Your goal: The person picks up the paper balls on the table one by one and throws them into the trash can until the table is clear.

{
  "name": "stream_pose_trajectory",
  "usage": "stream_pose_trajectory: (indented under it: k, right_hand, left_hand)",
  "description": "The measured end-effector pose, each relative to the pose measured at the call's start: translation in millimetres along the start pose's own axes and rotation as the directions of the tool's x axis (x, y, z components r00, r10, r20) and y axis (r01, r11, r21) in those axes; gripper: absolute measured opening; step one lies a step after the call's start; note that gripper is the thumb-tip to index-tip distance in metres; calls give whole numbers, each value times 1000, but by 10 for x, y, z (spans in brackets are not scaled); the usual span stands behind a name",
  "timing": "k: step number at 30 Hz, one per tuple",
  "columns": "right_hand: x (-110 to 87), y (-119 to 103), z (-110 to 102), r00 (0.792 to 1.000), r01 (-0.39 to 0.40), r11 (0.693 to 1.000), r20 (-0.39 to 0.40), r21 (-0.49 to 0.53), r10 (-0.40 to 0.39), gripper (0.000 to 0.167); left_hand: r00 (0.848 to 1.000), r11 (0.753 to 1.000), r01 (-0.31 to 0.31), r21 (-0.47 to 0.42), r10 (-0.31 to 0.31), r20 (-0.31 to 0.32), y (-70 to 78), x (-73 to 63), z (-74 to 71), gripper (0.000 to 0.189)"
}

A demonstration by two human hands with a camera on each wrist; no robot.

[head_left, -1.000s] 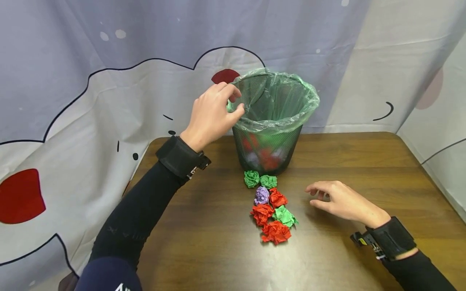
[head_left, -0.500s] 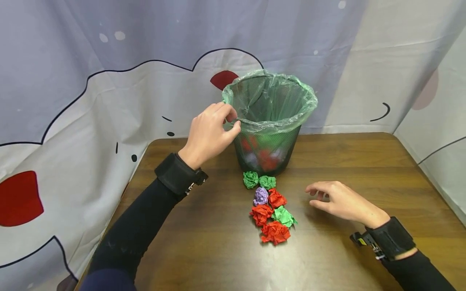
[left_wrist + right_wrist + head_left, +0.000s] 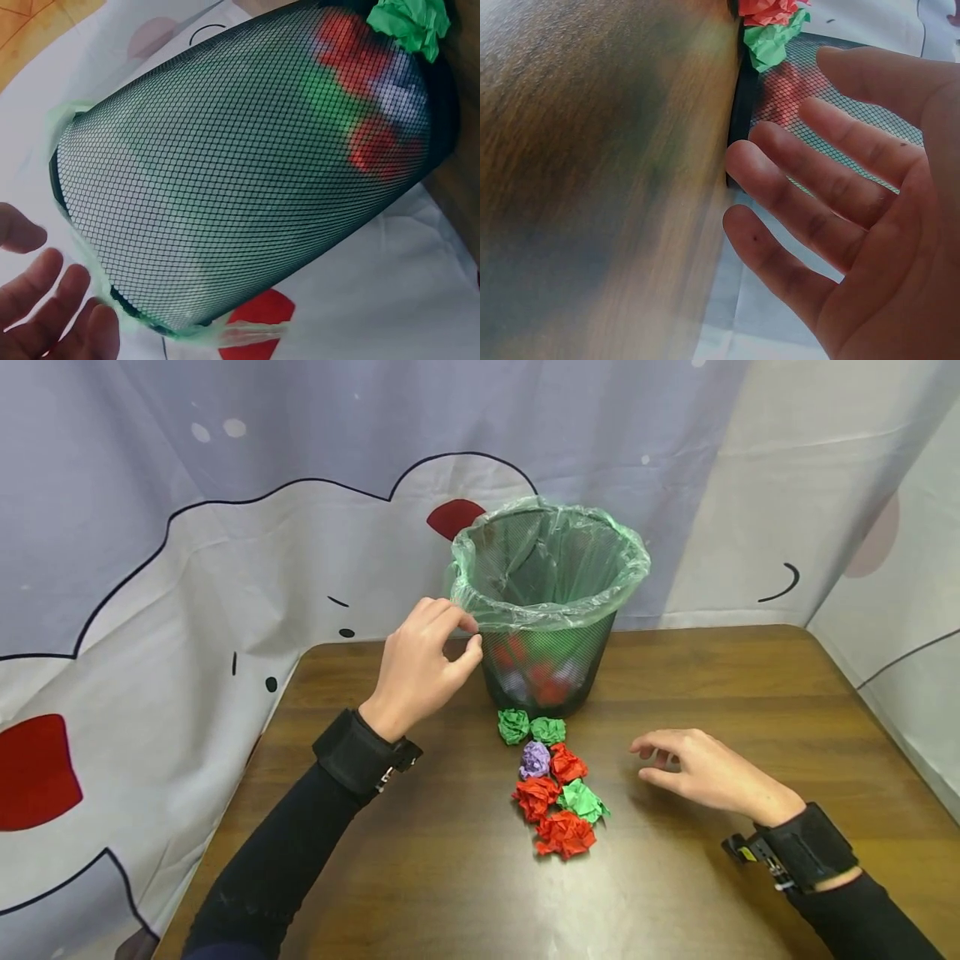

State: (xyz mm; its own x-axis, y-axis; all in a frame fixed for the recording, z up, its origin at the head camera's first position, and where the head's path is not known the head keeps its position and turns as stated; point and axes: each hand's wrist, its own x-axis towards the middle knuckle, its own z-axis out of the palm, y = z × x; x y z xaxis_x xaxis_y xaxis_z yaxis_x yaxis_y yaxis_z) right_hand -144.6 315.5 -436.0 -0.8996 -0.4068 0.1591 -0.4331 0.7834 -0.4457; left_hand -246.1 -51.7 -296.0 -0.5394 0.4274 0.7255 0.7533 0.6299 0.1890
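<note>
My left hand (image 3: 422,664) hovers beside the front left of a black mesh wastebasket (image 3: 517,681) with a green plastic liner (image 3: 551,617) folded over its rim. In the left wrist view its loosely bent fingers (image 3: 49,281) are close by the rim, thumb apart, holding nothing. Crumpled paper balls (image 3: 364,97) in red, green and purple show through the mesh. My right hand (image 3: 708,772) stays over the table to the right, fingers relaxed, with nothing in it. Between the hands lie a purple paper ball (image 3: 535,760), a red paper ball (image 3: 566,835) and several others.
The brown wooden table (image 3: 420,860) carries the basket near its back edge. Two dark green paper balls (image 3: 513,727) lie right in front of the basket's base. A patterned curtain (image 3: 225,560) hangs behind and at the left.
My left hand has come down and slightly left from the basket's rim, away from the mouth. The right hand and the paper balls on the table stay put.
</note>
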Motion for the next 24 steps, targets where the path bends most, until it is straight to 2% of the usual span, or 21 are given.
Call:
stream_pose_trajectory:
  k: [3, 6, 16, 24]
  right_hand:
    - [-2, -1, 1, 1000, -6, 1000, 4, 1, 6, 32]
    - [-11, 2, 13, 1000, -4, 1000, 6, 5, 4, 32]
    - [-9, -32, 83, 999, 26, 999, 32, 34, -27, 31]
    - [13, -66, 156, 991, 117, 992, 64, 51, -120, 36]
  left_hand:
    - [999, 1000, -10, -25, 9, -53, -18, -63, -7, 7]
    - [998, 999, -4, -35, 2, -64, -38, -124, -4, 6]
    - [996, 997, 72, 0, -72, 56, -91, -363, 145, 4]
    - [988, 995, 98, 15, -99, 114, -113, -522, 265, 6]
